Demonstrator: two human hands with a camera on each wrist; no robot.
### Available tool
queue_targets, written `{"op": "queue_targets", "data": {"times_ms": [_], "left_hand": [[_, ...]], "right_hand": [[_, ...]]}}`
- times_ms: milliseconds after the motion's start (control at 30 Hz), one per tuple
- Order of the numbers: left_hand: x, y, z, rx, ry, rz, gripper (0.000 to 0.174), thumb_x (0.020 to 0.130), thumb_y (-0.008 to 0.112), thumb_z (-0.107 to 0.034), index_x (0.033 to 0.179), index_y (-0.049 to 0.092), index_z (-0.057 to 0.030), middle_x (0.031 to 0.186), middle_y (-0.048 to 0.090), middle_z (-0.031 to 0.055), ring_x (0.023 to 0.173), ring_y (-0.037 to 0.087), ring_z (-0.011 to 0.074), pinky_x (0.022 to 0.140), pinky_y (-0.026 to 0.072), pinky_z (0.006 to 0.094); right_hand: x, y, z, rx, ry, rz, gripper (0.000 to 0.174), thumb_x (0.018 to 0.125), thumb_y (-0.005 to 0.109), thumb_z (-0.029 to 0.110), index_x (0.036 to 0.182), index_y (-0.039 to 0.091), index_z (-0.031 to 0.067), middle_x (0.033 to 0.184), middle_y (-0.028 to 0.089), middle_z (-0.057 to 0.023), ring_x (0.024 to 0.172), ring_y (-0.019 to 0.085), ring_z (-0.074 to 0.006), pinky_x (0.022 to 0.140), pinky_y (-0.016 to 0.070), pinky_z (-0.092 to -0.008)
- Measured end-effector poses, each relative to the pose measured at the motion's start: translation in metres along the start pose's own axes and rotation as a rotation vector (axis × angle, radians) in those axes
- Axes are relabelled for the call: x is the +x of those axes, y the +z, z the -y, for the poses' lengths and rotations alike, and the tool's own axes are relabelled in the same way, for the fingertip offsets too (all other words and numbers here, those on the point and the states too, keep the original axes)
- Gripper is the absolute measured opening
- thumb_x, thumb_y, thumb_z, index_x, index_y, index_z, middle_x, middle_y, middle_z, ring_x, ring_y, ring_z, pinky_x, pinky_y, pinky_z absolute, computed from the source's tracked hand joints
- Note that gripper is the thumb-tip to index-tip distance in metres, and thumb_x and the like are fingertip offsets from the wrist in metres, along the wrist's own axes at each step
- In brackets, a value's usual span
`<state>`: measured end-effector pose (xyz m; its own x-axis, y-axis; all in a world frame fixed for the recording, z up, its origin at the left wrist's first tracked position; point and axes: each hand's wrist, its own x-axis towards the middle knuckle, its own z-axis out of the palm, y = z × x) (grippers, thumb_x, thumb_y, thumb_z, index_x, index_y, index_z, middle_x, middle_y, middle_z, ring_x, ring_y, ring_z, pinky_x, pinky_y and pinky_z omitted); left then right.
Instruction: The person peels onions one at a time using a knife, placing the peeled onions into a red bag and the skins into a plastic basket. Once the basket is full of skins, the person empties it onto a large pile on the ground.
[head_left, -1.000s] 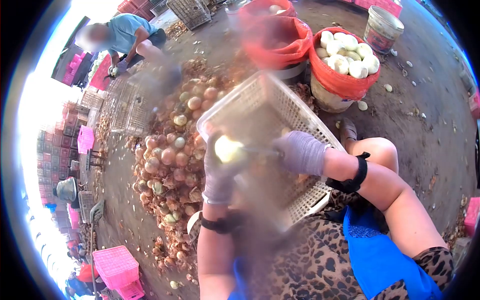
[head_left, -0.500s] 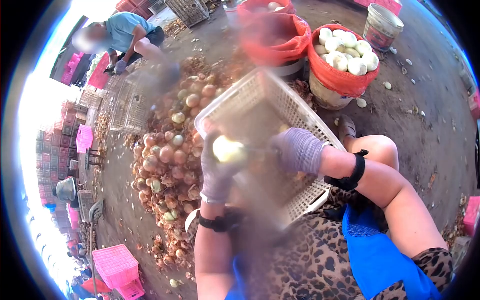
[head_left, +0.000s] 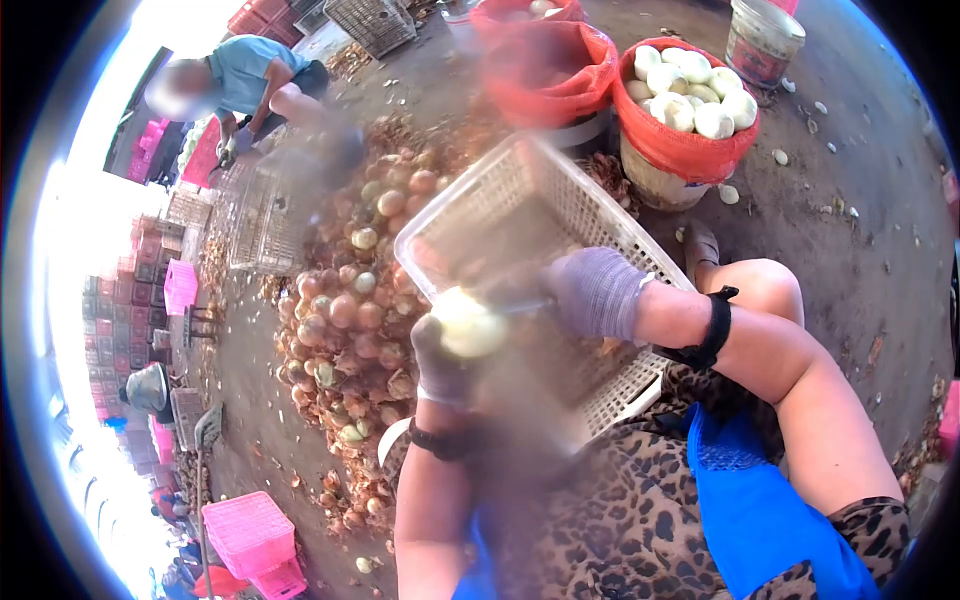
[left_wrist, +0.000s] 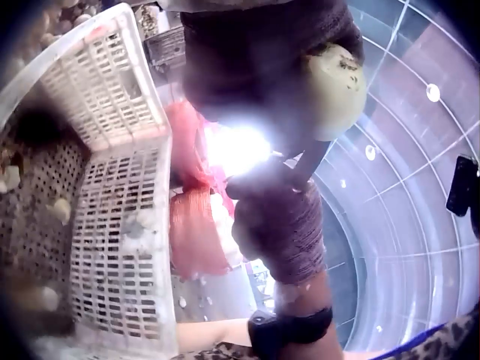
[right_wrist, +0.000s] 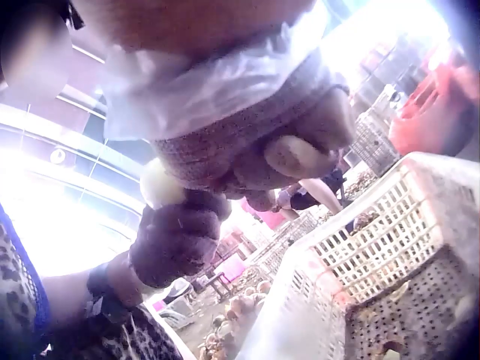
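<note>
Gloved fingers of my left hand (head_left: 442,365) hold a pale peeled onion (head_left: 468,322) over the near left side of a white plastic crate (head_left: 598,212). My right hand (head_left: 598,293), also gloved, grips a knife whose thin blade (head_left: 527,306) points at the onion. The left wrist view has the onion (left_wrist: 337,90) in the left hand (left_wrist: 247,67), with the blade (left_wrist: 309,161) rising from the right fist (left_wrist: 281,232) close to it. In the right wrist view the onion (right_wrist: 159,185) shows between both hands; whether blade and onion touch, I cannot tell.
Unpeeled onions (head_left: 345,315) lie heaped left of the crate. Beyond it stand a red-lined bucket of peeled onions (head_left: 690,150) and other red-lined buckets (head_left: 560,100). Another person (head_left: 250,80) bends at the upper left. Pink crates (head_left: 250,535) sit at the lower left.
The left hand and onion have moved slightly right and down, and the onion has turned in the fingers. The right hand stays nearly in place, gripping the knife.
</note>
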<state>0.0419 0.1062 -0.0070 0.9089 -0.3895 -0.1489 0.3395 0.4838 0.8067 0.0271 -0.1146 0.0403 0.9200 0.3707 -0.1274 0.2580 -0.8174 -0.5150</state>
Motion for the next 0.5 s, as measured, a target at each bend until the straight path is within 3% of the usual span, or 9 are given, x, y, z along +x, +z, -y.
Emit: {"op": "queue_targets", "data": {"times_ms": [67,100,133,200,233,333,367,467,500], "left_hand": [[-0.004,0.019,-0.013,0.345,0.121,-0.002,0.076,0.071,0.067,-0.055,0.119,0.047,0.0,0.093,0.061,0.0076,0.077,0.063,0.0168,0.065,0.0542,0.0279],[-0.003,0.016,-0.015,0.352,0.143,0.068,0.069,0.075,0.069,-0.043,0.122,0.045,0.0007,0.093,0.062,0.0081,0.078,0.062,0.016,0.066,0.0536,0.0267],[-0.002,0.018,-0.015,0.452,0.137,0.033,0.079,0.07,0.072,-0.048,0.124,0.043,0.0012,0.097,0.06,0.0096,0.081,0.062,0.0163,0.067,0.0537,0.0269],[-0.003,0.021,-0.016,0.647,0.131,-0.046,0.098,0.061,0.078,-0.057,0.13,0.039,0.0021,0.105,0.057,0.0127,0.088,0.061,0.0169,0.07,0.0537,0.0274],[-0.003,0.021,-0.013,0.61,0.152,-0.068,0.098,0.061,0.081,-0.054,0.13,0.039,0.0019,0.102,0.058,0.0127,0.09,0.06,0.0174,0.073,0.0533,0.0279],[-0.006,0.029,-0.013,0.583,0.206,-0.064,0.099,0.061,0.081,-0.055,0.131,0.038,0.0017,0.102,0.059,0.0136,0.091,0.06,0.019,0.073,0.0534,0.029],[-0.004,0.032,-0.011,0.578,0.233,-0.048,0.099,0.061,0.081,-0.055,0.13,0.039,0.0016,0.103,0.06,0.0138,0.091,0.06,0.0194,0.073,0.0534,0.0292],[-0.001,0.036,-0.008,0.571,0.268,-0.012,0.097,0.061,0.08,-0.057,0.129,0.04,0.0011,0.104,0.06,0.0144,0.091,0.061,0.0203,0.074,0.0534,0.0296],[0.0,0.032,-0.007,0.572,0.257,-0.009,0.096,0.062,0.079,-0.058,0.128,0.041,0.0007,0.104,0.06,0.0144,0.091,0.06,0.0204,0.075,0.0533,0.0297]], "right_hand": [[-0.002,-0.001,-0.002,-0.026,0.029,0.029,0.018,0.071,0.063,0.018,0.084,0.07,0.0072,0.08,0.066,-0.0178,0.077,0.065,-0.0354,0.07,0.0517,-0.0428],[-0.001,0.003,-0.005,-0.052,0.033,0.047,0.018,0.073,0.064,0.024,0.079,0.069,0.007,0.078,0.066,-0.0167,0.075,0.065,-0.035,0.068,0.0511,-0.0424],[0.002,0.008,-0.008,-0.081,0.034,0.065,0.023,0.075,0.065,0.03,0.075,0.069,0.0068,0.075,0.066,-0.0157,0.072,0.064,-0.0346,0.066,0.0506,-0.042],[0.014,0.042,-0.026,-0.067,-0.116,0.119,0.02,0.076,0.065,0.026,0.076,0.069,0.0069,0.074,0.066,-0.0151,0.07,0.064,-0.0325,0.064,0.0504,-0.0406],[0.019,0.062,-0.034,-0.057,-0.188,0.146,0.018,0.077,0.064,0.025,0.076,0.069,0.007,0.073,0.066,-0.0149,0.069,0.064,-0.0315,0.063,0.0503,-0.04],[0.02,0.096,-0.036,0.454,-0.079,0.091,0.016,0.077,0.062,0.021,0.077,0.07,0.0068,0.072,0.066,-0.015,0.065,0.063,-0.0284,0.061,0.0496,-0.0382],[0.017,0.102,-0.035,0.646,-0.131,0.086,0.015,0.077,0.062,0.02,0.078,0.069,0.0066,0.073,0.066,-0.0148,0.062,0.061,-0.0275,0.061,0.0492,-0.037],[0.005,0.084,-0.022,0.858,0.124,0.224,0.014,0.078,0.063,0.019,0.076,0.067,0.0059,0.072,0.065,-0.0155,0.063,0.062,-0.027,0.061,0.0491,-0.0373],[0.001,0.07,-0.02,0.615,0.02,0.147,0.015,0.078,0.063,0.021,0.082,0.067,0.006,0.072,0.065,-0.0151,0.065,0.062,-0.0264,0.062,0.0494,-0.0373]]}}
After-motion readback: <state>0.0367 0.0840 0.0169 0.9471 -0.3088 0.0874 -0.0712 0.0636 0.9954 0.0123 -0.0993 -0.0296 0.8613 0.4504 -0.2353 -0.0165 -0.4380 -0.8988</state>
